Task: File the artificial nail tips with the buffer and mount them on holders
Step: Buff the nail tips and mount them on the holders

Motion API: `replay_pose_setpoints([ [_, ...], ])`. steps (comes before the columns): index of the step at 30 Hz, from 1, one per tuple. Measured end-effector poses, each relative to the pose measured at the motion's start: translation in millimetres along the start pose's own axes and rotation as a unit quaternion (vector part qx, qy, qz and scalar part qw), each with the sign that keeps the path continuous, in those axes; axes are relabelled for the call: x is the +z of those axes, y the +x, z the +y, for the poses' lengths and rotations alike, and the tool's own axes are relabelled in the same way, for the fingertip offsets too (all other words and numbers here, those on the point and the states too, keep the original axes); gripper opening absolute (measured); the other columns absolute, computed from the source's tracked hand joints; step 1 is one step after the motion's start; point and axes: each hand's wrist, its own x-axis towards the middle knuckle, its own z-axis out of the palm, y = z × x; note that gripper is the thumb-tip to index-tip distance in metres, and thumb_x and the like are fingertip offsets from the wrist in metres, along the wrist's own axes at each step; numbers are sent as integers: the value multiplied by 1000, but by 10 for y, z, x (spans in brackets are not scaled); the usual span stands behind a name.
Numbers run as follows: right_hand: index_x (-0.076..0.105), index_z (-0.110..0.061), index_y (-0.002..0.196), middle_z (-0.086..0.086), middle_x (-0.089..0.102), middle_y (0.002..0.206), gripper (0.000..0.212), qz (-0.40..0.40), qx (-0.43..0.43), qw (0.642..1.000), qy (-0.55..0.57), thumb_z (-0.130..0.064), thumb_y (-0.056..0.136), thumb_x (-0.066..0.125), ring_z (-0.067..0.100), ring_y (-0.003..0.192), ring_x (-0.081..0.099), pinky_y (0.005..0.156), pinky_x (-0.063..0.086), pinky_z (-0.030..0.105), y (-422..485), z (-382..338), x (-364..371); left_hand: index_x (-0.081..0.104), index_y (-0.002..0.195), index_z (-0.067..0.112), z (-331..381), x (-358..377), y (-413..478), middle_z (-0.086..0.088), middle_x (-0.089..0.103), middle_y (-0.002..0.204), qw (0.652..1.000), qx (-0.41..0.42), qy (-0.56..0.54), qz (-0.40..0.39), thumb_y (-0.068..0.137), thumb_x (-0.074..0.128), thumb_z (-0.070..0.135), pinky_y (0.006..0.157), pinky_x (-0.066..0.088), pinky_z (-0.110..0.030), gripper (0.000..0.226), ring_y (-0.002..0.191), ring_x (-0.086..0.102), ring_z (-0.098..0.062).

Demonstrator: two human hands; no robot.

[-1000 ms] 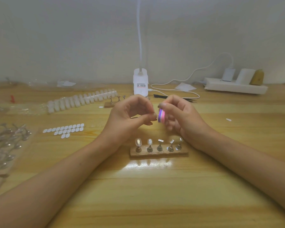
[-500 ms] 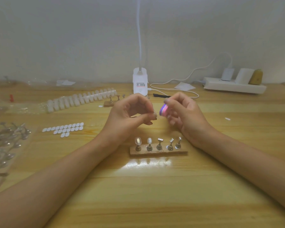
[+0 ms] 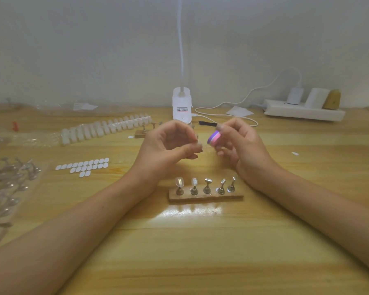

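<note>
My right hand grips a small pink and purple buffer block above the table. My left hand pinches a small clear nail tip between thumb and fingers, just left of the buffer; the tip is barely visible. Below both hands a wooden holder base carries several metal stands; the two leftmost stands bear nail tips, the others look bare.
A strip of white nail tips lies at back left, with a sheet of white adhesive tabs nearer. Loose metal stands in plastic sit at far left. A lamp base, cable and power strip stand along the wall.
My right hand tilted the buffer and drew it slightly right, away from the tip. My left hand stayed nearly still.
</note>
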Motion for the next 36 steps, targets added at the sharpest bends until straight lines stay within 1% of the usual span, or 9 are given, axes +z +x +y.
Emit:
replay_pose_setpoints([
  [5, 52, -13, 83, -1, 66, 66, 15, -71, -11, 997, -36, -9, 97, 57, 14, 59, 58, 49, 46, 19, -25, 3, 12, 62, 84, 11, -4, -6, 6, -1, 67, 81, 1000, 6, 1, 0, 81, 74, 1, 69, 56, -26, 16, 79, 67, -15],
  [8, 50, -14, 83, -1, 68, 65, 17, 10, -12, 1000, 0, -10, 98, 56, 11, 59, 59, 53, 46, 20, -4, -15, -14, 63, 83, 14, -4, -8, -2, -3, 68, 82, 1000, 3, -3, 3, 80, 75, 2, 67, 57, -27, 16, 79, 68, -17],
  [12, 52, -14, 83, -2, 67, 67, 15, -83, -29, 995, -37, -9, 96, 59, 14, 60, 61, 50, 48, 20, -30, 1, -3, 63, 85, 12, -7, -13, -8, -1, 67, 82, 1000, 3, -7, -3, 80, 75, 4, 66, 57, -28, 15, 79, 67, -16],
  [16, 50, -14, 81, 0, 69, 66, 18, -2, -14, 1000, 5, -9, 97, 58, 9, 58, 61, 51, 48, 19, -9, -6, -27, 63, 84, 14, -4, -9, -6, -4, 68, 81, 1000, -3, -3, 3, 81, 75, 1, 64, 57, -28, 18, 80, 68, -17],
  [19, 52, -14, 82, -2, 66, 68, 16, -82, -19, 996, -33, -10, 96, 59, 12, 60, 61, 51, 49, 20, -27, 5, -6, 63, 84, 13, -1, -8, -8, -3, 67, 82, 1000, -2, -4, 1, 81, 74, 2, 64, 57, -28, 16, 79, 67, -16],
  [23, 50, -11, 85, 1, 70, 69, 15, -5, -6, 1000, 15, -8, 98, 56, 11, 63, 65, 56, 53, 22, -3, 9, -35, 62, 83, 13, 0, -8, -10, -1, 67, 80, 1000, -3, -4, 3, 81, 74, -1, 63, 57, -28, 19, 80, 68, -17],
  [27, 52, -12, 85, 0, 67, 71, 12, -95, -4, 995, -32, -14, 93, 62, 13, 61, 63, 51, 51, 20, -25, 16, -11, 63, 84, 13, -2, -19, -16, -2, 67, 82, 1000, 3, 6, 3, 82, 74, -1, 64, 58, -30, 18, 81, 67, -17],
  [31, 50, -11, 84, 1, 69, 66, 15, -19, 1, 1000, -7, -9, 97, 57, 11, 59, 62, 50, 48, 19, -7, 5, -30, 63, 82, 14, 0, -3, -12, -2, 66, 80, 1000, 9, 7, -3, 82, 73, -4, 62, 57, -29, 21, 80, 66, -16],
  [36, 49, -12, 83, 3, 68, 68, 14, -55, 12, 998, -3, -13, 93, 59, 14, 62, 60, 50, 47, 19, -8, -6, -14, 63, 81, 16, 5, 0, -22, 1, 65, 80, 1000, 15, 18, -11, 83, 74, -2, 61, 57, -30, 21, 80, 66, -14],
])
